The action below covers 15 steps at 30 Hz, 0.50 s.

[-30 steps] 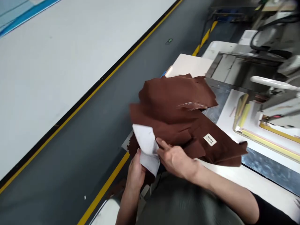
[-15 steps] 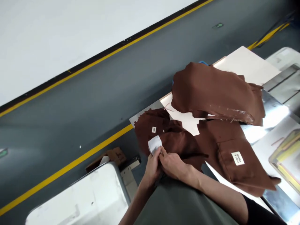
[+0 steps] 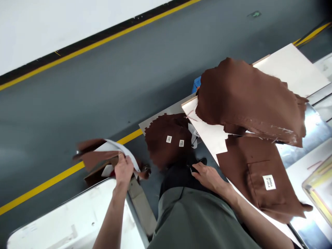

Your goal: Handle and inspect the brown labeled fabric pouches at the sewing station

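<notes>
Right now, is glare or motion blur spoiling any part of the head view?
Head view: strong glare off the shiny metal table surface at right; the brown fabric piece with white backing in the left hand is motion-smeared; the small white labels on the brown scalloped fabric stack are too soft to read.

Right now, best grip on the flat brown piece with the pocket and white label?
Probably the near right corner of the brown pocket piece, where its tip runs out over the table edge. Pinch it from the right. The rest lies flat on the table, and the brown stack overlaps its far edge.
</notes>
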{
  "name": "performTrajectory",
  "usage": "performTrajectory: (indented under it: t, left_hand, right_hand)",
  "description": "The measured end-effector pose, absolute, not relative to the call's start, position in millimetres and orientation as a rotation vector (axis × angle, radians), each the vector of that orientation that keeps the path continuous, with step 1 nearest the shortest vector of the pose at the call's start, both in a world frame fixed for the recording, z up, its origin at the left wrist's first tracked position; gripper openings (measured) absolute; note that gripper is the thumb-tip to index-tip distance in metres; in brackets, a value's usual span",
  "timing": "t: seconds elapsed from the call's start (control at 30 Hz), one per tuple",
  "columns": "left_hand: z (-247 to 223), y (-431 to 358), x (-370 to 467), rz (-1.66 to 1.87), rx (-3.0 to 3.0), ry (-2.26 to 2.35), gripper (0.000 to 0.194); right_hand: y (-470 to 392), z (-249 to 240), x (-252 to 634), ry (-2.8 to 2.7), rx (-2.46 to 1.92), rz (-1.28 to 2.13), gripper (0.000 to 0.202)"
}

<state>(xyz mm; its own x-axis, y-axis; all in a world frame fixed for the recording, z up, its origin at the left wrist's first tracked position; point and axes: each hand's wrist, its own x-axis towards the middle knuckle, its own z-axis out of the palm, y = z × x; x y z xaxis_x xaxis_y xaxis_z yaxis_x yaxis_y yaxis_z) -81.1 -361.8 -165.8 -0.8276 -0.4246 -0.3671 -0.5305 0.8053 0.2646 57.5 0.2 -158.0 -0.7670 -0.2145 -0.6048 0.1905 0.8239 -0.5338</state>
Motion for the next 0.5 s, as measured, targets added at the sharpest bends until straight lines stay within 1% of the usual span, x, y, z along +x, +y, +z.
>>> performTrajectory:
  t: [0.1,0.2,0.27,0.37,0.43,0.5]
  left_hand:
    - [-219.4,-317.9,-98.7,0.509,-0.512,2.577,0.057]
    - [-280.0,-241.3,-94.5,0.612,-0.24,2.396,0.068]
    - [-307.1,-187.6,-77.1,0.713,-0.056,2.241,0.068]
    - [-315.6,-127.8,-41.7,0.847,0.179,2.021,0.057]
    - [-305.8,-107.9,-23.5,0.893,0.271,1.93,0.046]
    - [-290.6,-101.2,-14.8,0.895,0.314,1.901,0.04]
  right_hand:
    - [7.3,-169.7,70.9,2.313,0.081,-0.798,0.026]
    - [7.7,-171.0,89.1,2.312,0.18,-0.873,0.028]
    - [8.5,-164.5,103.8,2.326,0.265,-0.946,0.029]
    - [20.6,-146.9,129.1,2.391,0.447,-1.061,0.028]
    - [42.0,-134.1,149.4,2.469,0.616,-1.103,0.028]
    - [76.1,-124.1,174.5,2.567,0.841,-1.09,0.032]
